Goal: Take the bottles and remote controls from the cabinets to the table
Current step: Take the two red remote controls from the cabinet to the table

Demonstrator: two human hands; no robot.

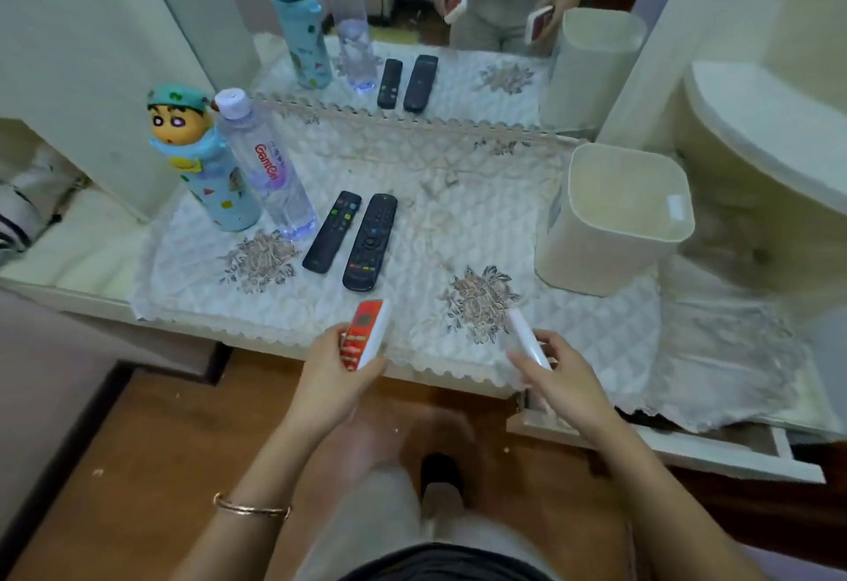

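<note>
"Left hand (341, 367) – what's it got?"

"Fingers + thumb wrapped round the lower half of a red remote (364, 333), red face up. It's over the front edge of the surface (192, 305), not set down."

"Which way's it pointing?"

"Long axis runs near-to-far, top end away from the person and leaning a bit right. The near end of the long black remote (370, 242) is just ahead of it."

"Right hand (557, 374)?"

"Curled round a white remote (527, 337), also over the front edge. Blurry, so can't read the finger detail. Its long axis slants far-left, free end toward a floral patch on the quilted cloth (458, 195)."

"What else is on there?"

"Short black remote (332, 231) lies just left of the long one. Both are flat, buttons up, roughly parallel, far ends tipped slightly right toward the mirror (458, 76). Back left, two upright bottles just beside each other: the cartoon bottle (206, 168) w/ a character-head cap, and a clear water bottle (266, 168), red lettering, white cap."

"Right side?"

"White bin (614, 223), upright, open top, well apart from the remotes. The mirror behind repeats bottles, remotes, bin and the person's hands."

"Anything lower down?"

"Drawer (664, 443) pulled out under the surface by the right arm, bracelet (251, 507) on the left wrist."
</note>
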